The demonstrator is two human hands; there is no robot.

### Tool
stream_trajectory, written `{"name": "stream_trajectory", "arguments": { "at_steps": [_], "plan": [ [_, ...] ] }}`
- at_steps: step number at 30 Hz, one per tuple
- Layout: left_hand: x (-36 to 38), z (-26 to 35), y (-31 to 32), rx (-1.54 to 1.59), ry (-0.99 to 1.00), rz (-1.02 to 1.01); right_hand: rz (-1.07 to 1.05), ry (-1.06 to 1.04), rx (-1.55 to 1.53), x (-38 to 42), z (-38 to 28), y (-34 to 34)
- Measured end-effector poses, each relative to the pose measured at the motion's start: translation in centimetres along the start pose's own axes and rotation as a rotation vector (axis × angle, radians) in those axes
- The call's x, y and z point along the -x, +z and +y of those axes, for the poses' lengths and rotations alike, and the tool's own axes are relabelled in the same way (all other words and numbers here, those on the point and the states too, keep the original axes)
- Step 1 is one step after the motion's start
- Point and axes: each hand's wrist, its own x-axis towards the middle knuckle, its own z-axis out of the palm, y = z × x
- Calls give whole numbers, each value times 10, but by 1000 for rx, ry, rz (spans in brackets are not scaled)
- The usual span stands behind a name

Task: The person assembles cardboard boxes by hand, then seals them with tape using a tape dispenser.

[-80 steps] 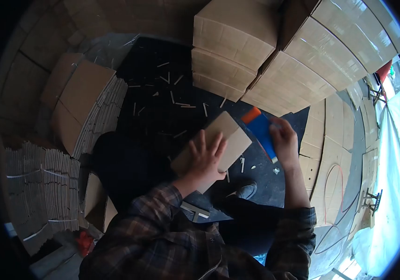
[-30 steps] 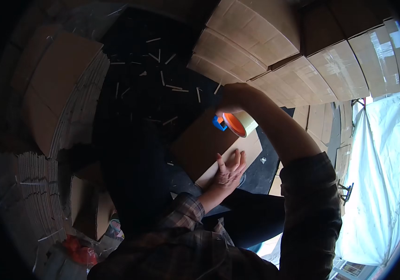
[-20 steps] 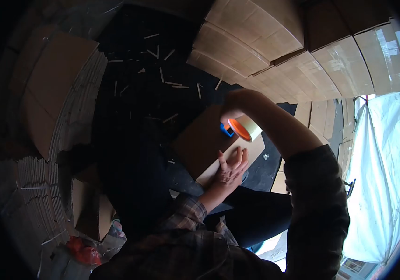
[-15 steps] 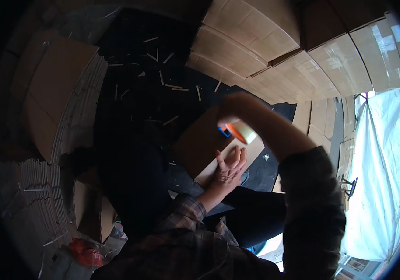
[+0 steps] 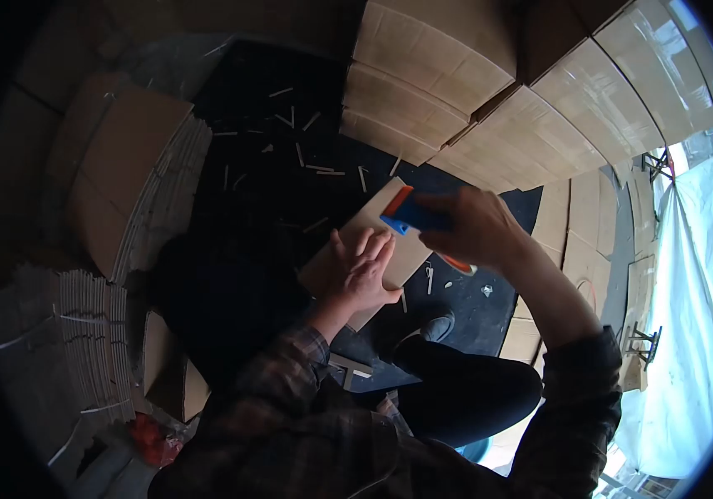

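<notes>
Small cardboard box: sits at centre, low before the body, turned at a slant; top face and one paler side face in view.

Left hand: lies palm down on the box, fingers parted and lightly bent, thumb out toward the near right edge; steadies by pressing, grasps nothing.

Right hand: curls closed around a blue tape dispenser; grips it over the box's far right part, just beside the left fingertips. Contact between dispenser and box: cannot be told from this angle.

Dispenser, details: shows an orange strip at the front; orange and cream roll partly hidden beneath the hand.

Dark floor: carries scattered pale strips, mostly beyond the box.

Stacked cartons: stand at upper right, some with glossy tape.

Bundled flat cardboard: stands at left, bound with white straps.

Open carton: stands at lower left, near a red bag.

White sheeting: hangs at far right, brightly lit.
</notes>
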Motion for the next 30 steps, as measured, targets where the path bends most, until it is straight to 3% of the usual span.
{"name": "stream_trajectory", "arguments": {
  "at_steps": [1,3,6,11,16,20,22,25,30],
  "plan": [
    [0,0,0,-6,-4,-3,6,-3,-6,15,12,7],
    [0,2,-1,-28,10,12,232,-89,155,46,43,30],
    [0,2,1,-49,46,43,348,-122,48,87,77,64],
    [-1,5,4,-113,36,81,400,-75,-42,135,131,113],
    [-1,5,9,-101,74,135,499,-173,-87,150,168,152],
    [-2,5,10,-99,86,152,474,-168,-119,141,189,178],
    [0,4,12,-107,88,151,328,-46,-73,132,190,181],
    [-2,7,8,-148,88,128,299,-37,-104,116,194,195],
    [-6,16,2,-215,5,-40,267,-27,-77,73,183,211]
  ]
}}
